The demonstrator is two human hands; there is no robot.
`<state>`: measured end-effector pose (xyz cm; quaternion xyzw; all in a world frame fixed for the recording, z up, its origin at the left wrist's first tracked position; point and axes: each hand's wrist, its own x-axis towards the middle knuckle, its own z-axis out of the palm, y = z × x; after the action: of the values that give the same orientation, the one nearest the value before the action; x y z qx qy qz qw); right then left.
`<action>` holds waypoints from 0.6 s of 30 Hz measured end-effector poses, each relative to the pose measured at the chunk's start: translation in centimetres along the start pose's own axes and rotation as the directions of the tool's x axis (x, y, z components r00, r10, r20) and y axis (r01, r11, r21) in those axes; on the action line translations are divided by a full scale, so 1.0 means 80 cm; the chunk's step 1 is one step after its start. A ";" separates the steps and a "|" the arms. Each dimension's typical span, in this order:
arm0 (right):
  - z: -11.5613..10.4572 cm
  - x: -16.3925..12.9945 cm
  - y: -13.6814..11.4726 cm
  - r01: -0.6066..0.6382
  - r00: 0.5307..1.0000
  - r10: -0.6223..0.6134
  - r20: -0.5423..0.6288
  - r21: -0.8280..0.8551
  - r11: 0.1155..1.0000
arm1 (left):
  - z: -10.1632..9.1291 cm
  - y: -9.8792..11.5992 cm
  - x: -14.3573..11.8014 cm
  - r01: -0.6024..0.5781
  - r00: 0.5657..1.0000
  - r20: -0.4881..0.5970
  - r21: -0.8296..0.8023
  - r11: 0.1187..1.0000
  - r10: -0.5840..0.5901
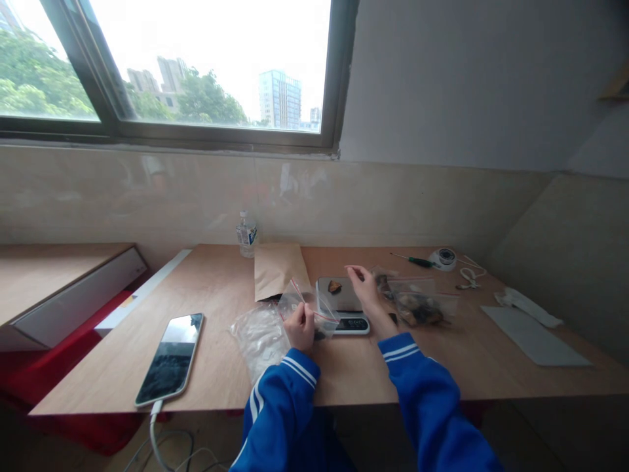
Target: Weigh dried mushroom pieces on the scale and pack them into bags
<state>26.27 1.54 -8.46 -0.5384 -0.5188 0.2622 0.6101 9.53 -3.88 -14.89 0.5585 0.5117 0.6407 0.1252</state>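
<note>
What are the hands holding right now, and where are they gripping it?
The left hand pinches a small clear red-striped zip bag near its lower edge. The right hand appears empty, fingers raised above the scale.

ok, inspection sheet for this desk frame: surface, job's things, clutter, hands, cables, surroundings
surface: wooden desk, a scale near the middle.
job's things: clear zip bag; dark piece on the scale; filled bags to the right.
clutter: phone, brown envelope, water bottle, screwdriver, tape roll.
hands: left hand grips the zip bag; right hand hovers over the scale, fingers pinched.
cables: white charging cable from the phone.
surroundings: window, wall.
</note>
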 end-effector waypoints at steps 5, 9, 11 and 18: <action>0.030 -0.015 -0.060 -0.392 0.890 0.245 0.384 0.373 0.841 | 0.001 -0.001 -0.001 0.007 1.000 -0.002 -0.015 1.000 -0.007; 0.059 -0.042 -0.069 -0.231 0.914 0.146 0.378 0.192 0.954 | 0.001 -0.001 -0.001 -0.014 1.000 -0.017 -0.028 1.000 0.014; 0.068 -0.052 -0.066 -0.039 0.946 0.038 0.323 -0.005 0.999 | 0.001 -0.002 -0.002 -0.029 1.000 -0.003 -0.030 0.999 0.029; 0.051 -0.044 -0.068 0.206 0.843 -0.129 0.523 -0.092 0.974 | 0.002 -0.004 -0.005 0.008 1.000 -0.009 -0.063 0.998 -0.009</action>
<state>20.10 -1.54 -5.12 -0.4441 -0.7252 0.3037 0.4297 9.66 -3.94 -15.37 0.5492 0.4942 0.6585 0.1432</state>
